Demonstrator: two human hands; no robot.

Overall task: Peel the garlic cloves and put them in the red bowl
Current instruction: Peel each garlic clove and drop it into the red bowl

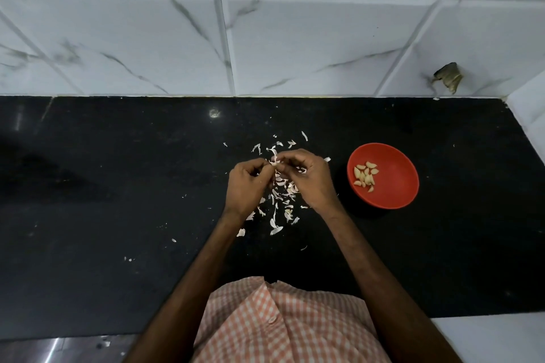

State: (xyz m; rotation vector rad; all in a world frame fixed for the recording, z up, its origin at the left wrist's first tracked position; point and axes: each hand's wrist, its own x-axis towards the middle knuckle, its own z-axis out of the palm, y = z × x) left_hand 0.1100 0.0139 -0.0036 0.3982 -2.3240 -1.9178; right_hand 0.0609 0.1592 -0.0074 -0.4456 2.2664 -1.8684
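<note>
Dim light, small glare on counter (pixel 214 113), bowed edges.

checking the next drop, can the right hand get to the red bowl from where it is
Probably yes. The right hand is beside the red bowl, with only black counter and a scrap of peel between them, though it is busy pinching a garlic clove.
</note>
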